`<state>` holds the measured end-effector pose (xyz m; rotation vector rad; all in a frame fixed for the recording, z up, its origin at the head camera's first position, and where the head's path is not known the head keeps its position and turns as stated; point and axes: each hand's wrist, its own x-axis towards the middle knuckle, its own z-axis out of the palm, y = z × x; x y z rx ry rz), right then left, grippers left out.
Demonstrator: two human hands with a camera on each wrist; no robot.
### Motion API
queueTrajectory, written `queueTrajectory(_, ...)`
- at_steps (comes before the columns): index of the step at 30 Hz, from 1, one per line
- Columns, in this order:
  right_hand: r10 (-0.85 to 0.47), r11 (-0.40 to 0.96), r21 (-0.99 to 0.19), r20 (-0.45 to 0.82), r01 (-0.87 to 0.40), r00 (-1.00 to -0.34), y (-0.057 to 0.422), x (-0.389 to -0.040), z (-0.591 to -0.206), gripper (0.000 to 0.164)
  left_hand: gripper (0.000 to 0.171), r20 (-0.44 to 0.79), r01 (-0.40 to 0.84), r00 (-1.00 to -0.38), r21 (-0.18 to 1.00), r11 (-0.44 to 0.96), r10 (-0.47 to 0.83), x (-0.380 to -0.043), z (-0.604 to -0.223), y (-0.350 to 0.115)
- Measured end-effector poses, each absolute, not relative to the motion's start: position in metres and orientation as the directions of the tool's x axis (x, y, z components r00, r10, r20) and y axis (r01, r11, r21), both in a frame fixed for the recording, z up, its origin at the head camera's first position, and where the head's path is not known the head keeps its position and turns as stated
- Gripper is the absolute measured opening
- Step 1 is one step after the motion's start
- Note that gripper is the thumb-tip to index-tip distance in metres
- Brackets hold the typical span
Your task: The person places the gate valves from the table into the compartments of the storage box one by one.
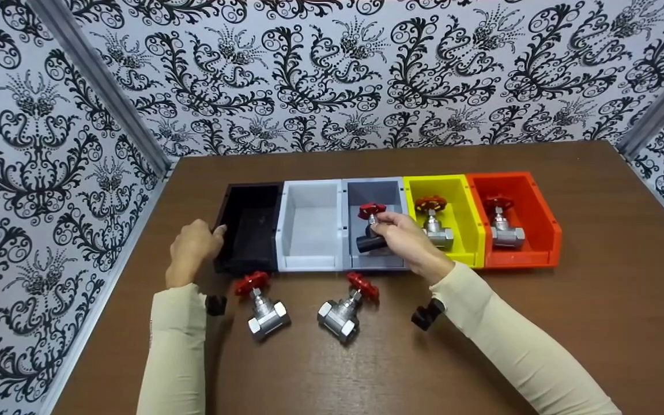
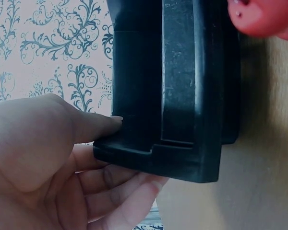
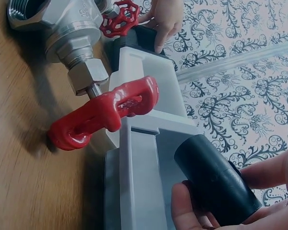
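Note:
My left hand (image 1: 192, 249) grips the outer side wall of the black bin (image 1: 221, 230), thumb over the rim and fingers outside; the left wrist view shows this close up. With my right hand (image 1: 410, 241) I hold a valve with a black tubular body (image 3: 216, 179) over the grey bin (image 1: 389, 183). Its red handwheel (image 1: 372, 210) points up and away. Part of the body is hidden behind my fingers. On the table before the bins lie two silver valves with red handwheels, a left one (image 1: 267, 318) and a right one (image 1: 339, 317).
The bins stand joined in a row: black, white (image 1: 312, 262), grey, yellow (image 1: 464, 199) and orange (image 1: 542, 230). One silver valve (image 1: 438, 235) sits in the yellow bin, another (image 1: 508, 235) in the orange bin. Patterned walls (image 1: 332, 75) enclose the brown table (image 1: 614, 276).

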<state>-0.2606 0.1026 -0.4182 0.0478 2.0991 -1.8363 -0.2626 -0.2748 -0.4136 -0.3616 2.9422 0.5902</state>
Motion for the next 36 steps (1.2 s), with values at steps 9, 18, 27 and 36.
queueTrajectory(9, -0.191, 0.160, -0.952, -0.289, 0.261, -0.938, 0.096, -0.263, -0.421, 0.047, 0.052, -0.152, -0.253, -0.966, 0.366, 0.896, -0.211, -0.262, -0.414, -0.275)
queueTrajectory(18, -0.171, 0.108, -0.955, -0.290, 0.275, -0.941, 0.091, -0.264, -0.426, 0.051, 0.053, -0.165, -0.266, -0.962, 0.364, 0.893, -0.219, -0.263, -0.415, -0.275)
queueTrajectory(27, -0.137, 0.092, -0.959, -0.279, 0.269, -0.950, 0.086, -0.266, -0.428, 0.054, 0.053, -0.156, -0.265, -0.963, 0.365, 0.893, -0.222, -0.263, -0.415, -0.275)
queueTrajectory(36, -0.093, 0.173, -0.950, -0.278, 0.259, -0.956, 0.081, -0.271, -0.432, 0.053, 0.054, -0.163, -0.258, -0.964, 0.363, 0.895, -0.212, -0.263, -0.414, -0.275)
